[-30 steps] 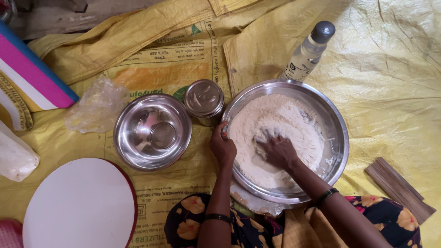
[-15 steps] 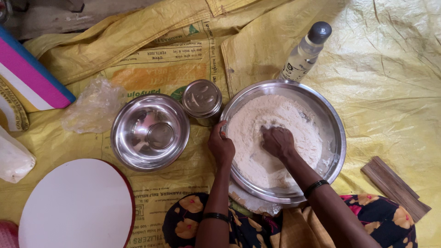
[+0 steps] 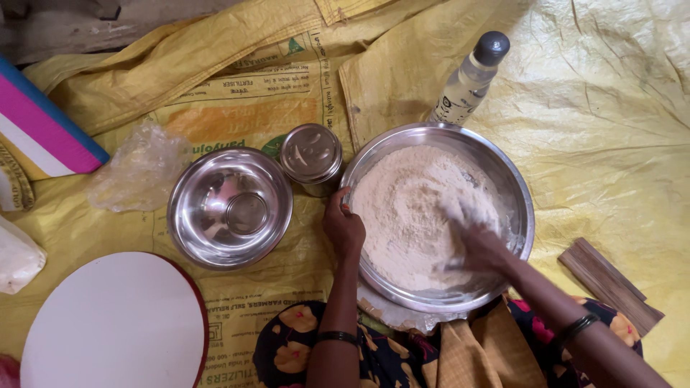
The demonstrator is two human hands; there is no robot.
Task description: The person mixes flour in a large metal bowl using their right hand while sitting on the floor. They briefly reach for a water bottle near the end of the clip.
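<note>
Seeing my right hand point(image 3: 478, 241) shifted lower-right thru the flour point(image 3: 410, 215) since 0.5 s ago, grip unclear w/ blur, while left hand point(image 3: 343, 228) grips bowl rim point(image 3: 356, 176), so mixing's ongoing.

A printed yellow sack point(image 3: 237, 108) lies flat under the bowls. A clear bottle point(image 3: 471, 75) with a white label stands behind.

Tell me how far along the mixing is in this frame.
Done: flour sits heaped in the large steel bowl. In hand: the right hand works through it, blurred, while the left hand grips the rim. Left: the flour looks dry and loose, no dough formed.
</note>
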